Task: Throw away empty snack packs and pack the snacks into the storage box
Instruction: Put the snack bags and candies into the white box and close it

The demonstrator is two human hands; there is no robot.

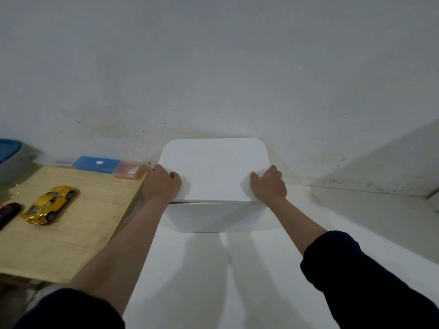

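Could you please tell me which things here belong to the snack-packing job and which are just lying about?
Job: white box; its lid; left hand and right hand, both on the lid's edges.

Lying about: gold toy car; blue case; pink case; black object; wooden board.

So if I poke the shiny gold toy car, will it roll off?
The gold toy car probably rolls easily: it sits on its wheels on the flat wooden board. It points slantwise toward the wall, so it would likely head there, not off the near edge.

wooden table (pixel 71 245), gold toy car (pixel 50 204), blue case (pixel 96 164)
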